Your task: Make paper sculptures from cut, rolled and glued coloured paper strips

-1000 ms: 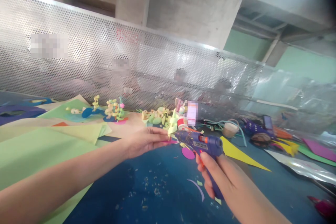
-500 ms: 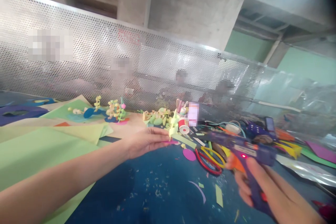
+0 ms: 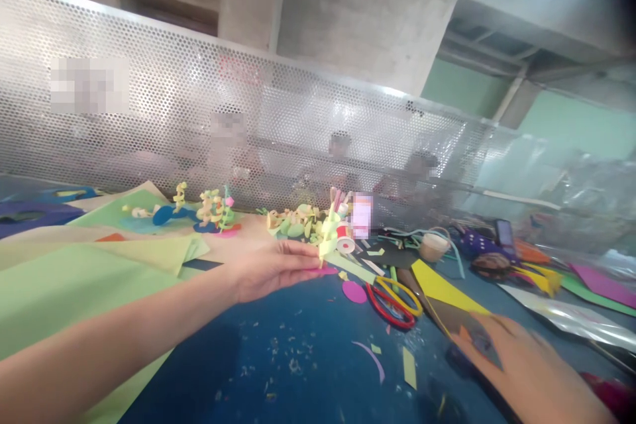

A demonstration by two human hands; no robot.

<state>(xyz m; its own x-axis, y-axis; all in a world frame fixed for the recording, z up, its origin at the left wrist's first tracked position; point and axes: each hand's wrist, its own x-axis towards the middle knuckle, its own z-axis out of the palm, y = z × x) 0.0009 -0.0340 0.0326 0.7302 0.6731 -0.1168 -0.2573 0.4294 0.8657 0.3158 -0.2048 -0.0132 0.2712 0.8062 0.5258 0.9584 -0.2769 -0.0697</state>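
Note:
My left hand [image 3: 271, 271] is closed on the edge of a small pink paper disc [image 3: 325, 271], its fingertips at the foot of a pale yellow-green curled paper strip [image 3: 328, 245] that stands upright on the disc. At the lower right, my right hand [image 3: 531, 358] is blurred by motion. It is over a dark blue glue gun [image 3: 484, 381], low at the tabletop, and appears to be still gripping it; most of the gun is hidden. A loose purple-pink disc [image 3: 354, 291] and red-and-yellow-handled scissors [image 3: 392, 305] lie between the hands.
Finished-looking curled paper pieces [image 3: 211, 209] stand at the back left beside green paper sheets [image 3: 89, 298]. Behind the scissors are a spool [image 3: 344, 244] and a cup [image 3: 434, 246]. Paper scraps [image 3: 409, 368] litter the blue table [image 3: 223, 358]. A perforated metal screen [image 3: 173, 99] borders the back.
My right hand has lowered the glue gun from above the scissors to the tabletop at the lower right, turning it over. The left hand and the paper piece have stayed put.

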